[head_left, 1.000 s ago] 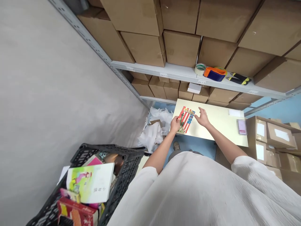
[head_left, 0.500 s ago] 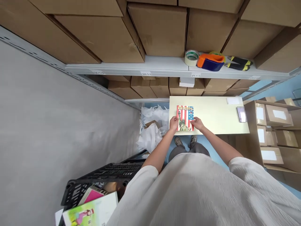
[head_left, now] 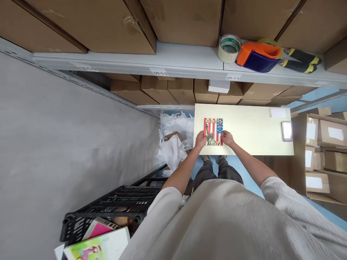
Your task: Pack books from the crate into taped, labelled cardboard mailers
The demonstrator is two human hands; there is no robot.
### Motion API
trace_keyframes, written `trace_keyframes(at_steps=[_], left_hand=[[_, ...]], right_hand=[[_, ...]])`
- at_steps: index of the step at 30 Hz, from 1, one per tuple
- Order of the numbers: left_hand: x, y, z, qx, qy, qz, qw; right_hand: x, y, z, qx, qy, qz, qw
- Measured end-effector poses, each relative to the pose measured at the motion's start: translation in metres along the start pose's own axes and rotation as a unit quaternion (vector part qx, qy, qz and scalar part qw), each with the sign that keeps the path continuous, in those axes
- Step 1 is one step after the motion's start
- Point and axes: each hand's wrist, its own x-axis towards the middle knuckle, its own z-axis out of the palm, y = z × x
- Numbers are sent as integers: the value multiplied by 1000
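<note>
A paperback book (head_left: pixel 213 131) lies on a pale yellow board (head_left: pixel 255 122), its cover showing the Statue of Liberty against stars and stripes under a Chinese title. My left hand (head_left: pixel 201 139) grips the book's lower left edge. My right hand (head_left: pixel 227 138) holds its right edge, near the lower corner. The book sits near the board's left end, close to the edge nearest me. Its underside is hidden.
Above the board, a metal shelf (head_left: pixel 127 59) holds a tape roll (head_left: pixel 229 48), an orange-and-blue tape dispenser (head_left: pixel 257 56) and yellow-and-black scissors (head_left: pixel 300 60). Cardboard boxes (head_left: pixel 325 133) stand right, white packing paper (head_left: pixel 173 144) left, and a black crate (head_left: pixel 108 206) of books lower left.
The view has swung and levelled, so the shelf and crate sit differently in the picture. Both hands stay on the book, which now lies square with the board's edge.
</note>
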Motion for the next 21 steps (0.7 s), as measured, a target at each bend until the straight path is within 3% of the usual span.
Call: trace_keyframes(at_steps=[6, 13, 18, 21], left_hand=[[-17, -4, -5, 47, 27, 14, 998], [-34, 16, -8, 58, -16, 22, 998], [-34, 42, 1, -86, -74, -21, 993], [-30, 51, -1, -132, -75, -23, 988]], right_hand=[[-8, -2, 2, 4, 25, -7, 1000], [-19, -16, 0, 59, 43, 28, 997], [-38, -43, 9, 121, 84, -48, 988], [-55, -59, 21, 138, 81, -118, 980]])
